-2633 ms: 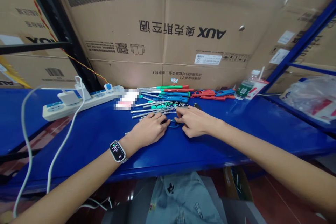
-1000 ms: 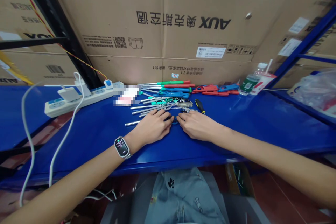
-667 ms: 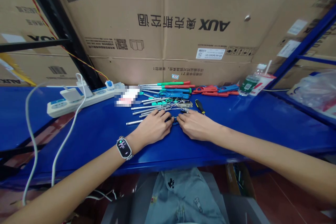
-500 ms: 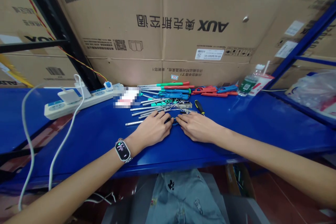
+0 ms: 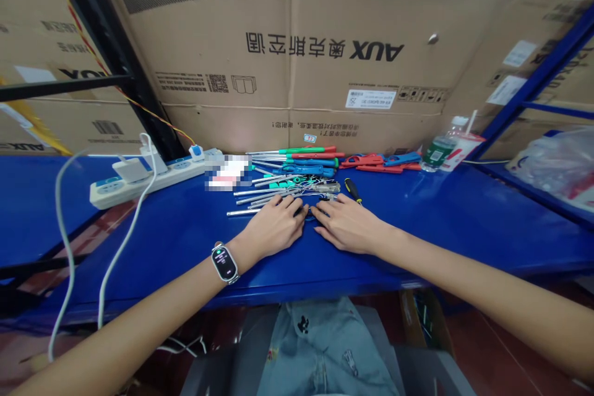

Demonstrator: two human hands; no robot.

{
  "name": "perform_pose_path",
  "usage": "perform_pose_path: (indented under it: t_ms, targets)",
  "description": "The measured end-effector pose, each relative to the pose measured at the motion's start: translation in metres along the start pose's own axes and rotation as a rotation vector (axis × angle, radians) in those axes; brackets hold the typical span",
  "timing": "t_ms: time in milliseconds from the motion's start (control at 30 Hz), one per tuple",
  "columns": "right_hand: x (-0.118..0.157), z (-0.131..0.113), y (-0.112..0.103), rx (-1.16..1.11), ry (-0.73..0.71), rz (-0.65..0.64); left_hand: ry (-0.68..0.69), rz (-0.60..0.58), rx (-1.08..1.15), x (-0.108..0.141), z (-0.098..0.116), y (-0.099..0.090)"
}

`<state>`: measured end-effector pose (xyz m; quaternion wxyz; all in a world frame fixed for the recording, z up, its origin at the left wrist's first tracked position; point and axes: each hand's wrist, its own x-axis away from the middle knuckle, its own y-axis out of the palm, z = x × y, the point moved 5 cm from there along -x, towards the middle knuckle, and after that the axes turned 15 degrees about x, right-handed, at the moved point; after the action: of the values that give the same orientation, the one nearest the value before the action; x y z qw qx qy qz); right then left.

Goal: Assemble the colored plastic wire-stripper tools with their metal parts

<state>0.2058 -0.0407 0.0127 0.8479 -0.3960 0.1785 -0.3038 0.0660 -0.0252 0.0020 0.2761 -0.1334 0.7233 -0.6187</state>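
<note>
My left hand (image 5: pixel 281 226), a watch (image 5: pixel 225 262) on its wrist, is closed over a slim metal rod (image 5: pixel 242 213) whose end sticks out to the left. Facing it, my right hand (image 5: pixel 352 223) has its fingers bent at a small dark blue piece (image 5: pixel 309 215) between the two hands. Whether that piece belongs to the rod I cannot tell; the fingers hide most of it. Just beyond the hands lie several metal rods (image 5: pixel 257 192) side by side, with thin white wires over their right ends. Near my right hand rests a black and yellow screwdriver (image 5: pixel 352 190).
Behind lie tools with red and green handles (image 5: pixel 310 151) and red and blue plastic parts (image 5: pixel 375 162). A bottle (image 5: pixel 436 151) and a cup (image 5: pixel 461 148) stand back right. At left, a power strip (image 5: pixel 139 187) trails a white cable (image 5: pixel 127 241). Cardboard boxes (image 5: pixel 320 6) form the back.
The rod under my left hand has moved slightly away from me, toward the other rods. My right thumb has come apart from its fingers. The view has shifted a little left.
</note>
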Motion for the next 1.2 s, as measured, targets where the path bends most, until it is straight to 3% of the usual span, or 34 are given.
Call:
perform_pose_path:
  t_ms: [100, 233, 400, 700, 1200]
  targets:
    - [0.002, 0.001, 0.003, -0.034, 0.029, 0.017, -0.016, 0.041, 0.115, 0.003, -0.008, -0.002]
    - [0.007, 0.004, 0.008, -0.128, 0.041, 0.069, -0.064, 0.123, 0.348, 0.011, -0.035, -0.012]
    - [0.011, 0.008, 0.012, -0.243, 0.059, 0.118, -0.126, 0.055, 0.561, 0.017, -0.061, -0.016]
    - [0.011, 0.011, 0.013, -0.345, 0.101, 0.11, -0.112, 0.061, 0.78, 0.016, -0.067, -0.009]
    - [0.012, 0.01, 0.013, -0.359, 0.157, 0.129, -0.086, 0.036, 0.674, 0.016, -0.064, -0.002]
